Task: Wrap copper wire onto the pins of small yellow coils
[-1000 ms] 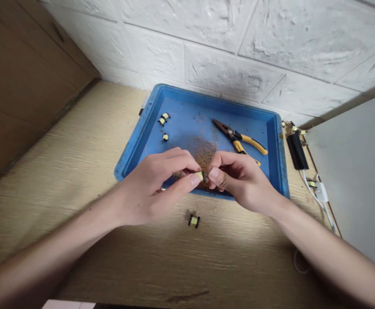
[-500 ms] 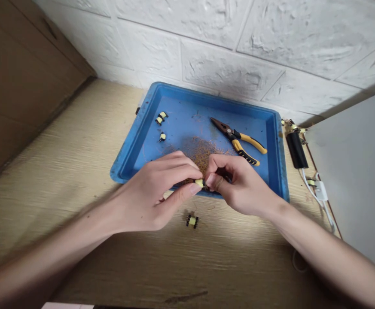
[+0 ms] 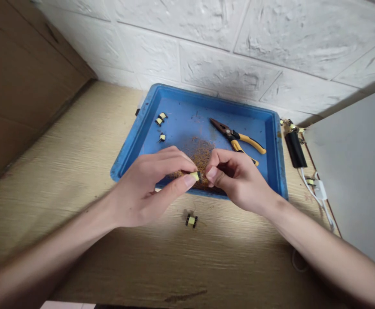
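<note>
Two fingertips of left hand (image 3: pixel 145 184) pinch yellow-taped coil (image 3: pixel 195 176); right hand (image 3: pixel 239 180) fingers curled narrow beside it.

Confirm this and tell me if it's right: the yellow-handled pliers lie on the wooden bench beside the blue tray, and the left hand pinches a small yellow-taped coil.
Not quite: the yellow-handled pliers lie inside the blue tray, not on the wooden bench beside it, as the head view shows. The rest stands: the left hand pinches a small yellow-taped coil.
</note>
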`<act>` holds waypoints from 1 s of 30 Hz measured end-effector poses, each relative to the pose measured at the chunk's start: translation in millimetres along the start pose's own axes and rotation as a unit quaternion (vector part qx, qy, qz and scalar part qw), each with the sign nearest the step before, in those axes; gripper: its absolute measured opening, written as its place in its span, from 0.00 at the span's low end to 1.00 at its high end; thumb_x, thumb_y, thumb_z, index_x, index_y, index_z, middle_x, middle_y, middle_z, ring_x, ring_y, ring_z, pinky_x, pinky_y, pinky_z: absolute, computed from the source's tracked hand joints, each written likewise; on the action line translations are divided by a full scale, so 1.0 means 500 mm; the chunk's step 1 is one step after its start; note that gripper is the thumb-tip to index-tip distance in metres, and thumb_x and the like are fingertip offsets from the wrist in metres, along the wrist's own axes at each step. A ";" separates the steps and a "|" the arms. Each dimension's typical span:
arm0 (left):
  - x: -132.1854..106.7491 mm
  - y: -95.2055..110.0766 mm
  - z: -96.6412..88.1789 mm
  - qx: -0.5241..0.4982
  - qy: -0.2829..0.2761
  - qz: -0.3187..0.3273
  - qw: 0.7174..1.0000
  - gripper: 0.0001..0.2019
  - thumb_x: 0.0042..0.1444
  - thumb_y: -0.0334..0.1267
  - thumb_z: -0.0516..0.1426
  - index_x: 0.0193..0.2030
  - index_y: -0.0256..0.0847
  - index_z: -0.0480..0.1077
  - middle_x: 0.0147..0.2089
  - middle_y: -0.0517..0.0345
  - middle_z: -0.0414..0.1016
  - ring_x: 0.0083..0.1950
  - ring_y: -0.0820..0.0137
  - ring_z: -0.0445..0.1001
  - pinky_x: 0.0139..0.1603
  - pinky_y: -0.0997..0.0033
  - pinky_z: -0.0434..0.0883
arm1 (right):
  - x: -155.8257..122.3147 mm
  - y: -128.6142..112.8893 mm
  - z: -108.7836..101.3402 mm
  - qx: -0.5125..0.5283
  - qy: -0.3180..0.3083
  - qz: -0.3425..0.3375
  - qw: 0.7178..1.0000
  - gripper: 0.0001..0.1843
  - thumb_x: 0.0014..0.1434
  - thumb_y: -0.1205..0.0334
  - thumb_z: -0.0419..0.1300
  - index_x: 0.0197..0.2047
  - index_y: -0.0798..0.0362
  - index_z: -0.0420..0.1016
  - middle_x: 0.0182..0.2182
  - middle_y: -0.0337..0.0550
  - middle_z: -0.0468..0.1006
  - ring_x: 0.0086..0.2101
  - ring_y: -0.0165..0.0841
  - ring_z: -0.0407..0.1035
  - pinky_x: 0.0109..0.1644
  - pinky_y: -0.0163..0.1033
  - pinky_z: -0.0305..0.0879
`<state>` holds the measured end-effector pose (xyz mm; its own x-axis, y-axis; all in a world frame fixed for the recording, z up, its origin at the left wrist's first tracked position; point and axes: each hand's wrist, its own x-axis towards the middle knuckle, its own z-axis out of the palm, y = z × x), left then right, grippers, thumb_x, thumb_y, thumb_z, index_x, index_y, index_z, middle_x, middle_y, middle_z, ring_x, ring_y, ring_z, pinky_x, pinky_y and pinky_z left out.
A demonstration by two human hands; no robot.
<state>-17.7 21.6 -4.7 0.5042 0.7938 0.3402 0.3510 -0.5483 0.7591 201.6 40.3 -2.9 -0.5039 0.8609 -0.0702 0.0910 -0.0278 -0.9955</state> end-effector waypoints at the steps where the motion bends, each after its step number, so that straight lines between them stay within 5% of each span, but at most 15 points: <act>1: 0.000 -0.001 -0.002 -0.004 -0.001 -0.009 1.000 0.05 0.69 0.31 0.58 0.44 0.41 0.76 0.41 0.61 0.81 0.42 0.71 0.76 0.44 0.70 0.71 | 0.000 0.000 0.001 0.012 0.006 -0.003 1.000 0.11 0.60 0.65 0.63 0.27 0.52 0.69 0.22 0.33 0.71 0.25 0.27 0.61 0.30 0.36 0.56; 8: -0.003 0.004 -0.018 -0.046 0.012 -0.051 0.998 0.08 0.71 0.35 0.55 0.41 0.43 0.75 0.38 0.61 0.78 0.39 0.69 0.75 0.42 0.67 0.70 | 0.005 0.004 -0.009 0.049 0.038 -0.010 0.998 0.12 0.59 0.65 0.65 0.27 0.52 0.68 0.22 0.32 0.70 0.24 0.26 0.60 0.29 0.36 0.53; 18: -0.008 0.008 -0.022 -0.083 0.005 -0.074 0.994 0.08 0.70 0.36 0.54 0.38 0.44 0.72 0.35 0.57 0.76 0.37 0.65 0.72 0.40 0.62 0.69 | 0.000 -0.004 -0.020 0.112 0.064 -0.041 0.991 0.18 0.63 0.49 0.72 0.30 0.52 0.75 0.24 0.34 0.73 0.25 0.26 0.60 0.29 0.36 0.55; 24: -0.009 0.011 -0.020 -0.086 0.004 -0.070 0.994 0.07 0.69 0.35 0.54 0.38 0.44 0.71 0.36 0.57 0.76 0.38 0.65 0.73 0.41 0.61 0.70 | -0.007 -0.018 -0.015 0.153 0.018 -0.043 0.987 0.10 0.61 0.56 0.74 0.36 0.51 0.80 0.28 0.36 0.78 0.27 0.26 0.66 0.28 0.34 0.61; 30: -0.010 0.012 -0.020 -0.088 0.006 -0.062 0.994 0.07 0.68 0.33 0.54 0.38 0.44 0.71 0.36 0.59 0.76 0.37 0.66 0.72 0.41 0.62 0.69 | -0.016 -0.021 -0.018 0.080 -0.047 -0.021 0.995 0.05 0.61 0.64 0.72 0.36 0.50 0.79 0.24 0.33 0.73 0.24 0.26 0.62 0.26 0.34 0.59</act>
<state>-26.0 17.0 4.0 0.4550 0.8565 0.2438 0.2653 -0.3917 0.8810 212.2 38.4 8.4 -0.5836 0.8116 -0.0262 -0.0664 -0.0799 -0.9946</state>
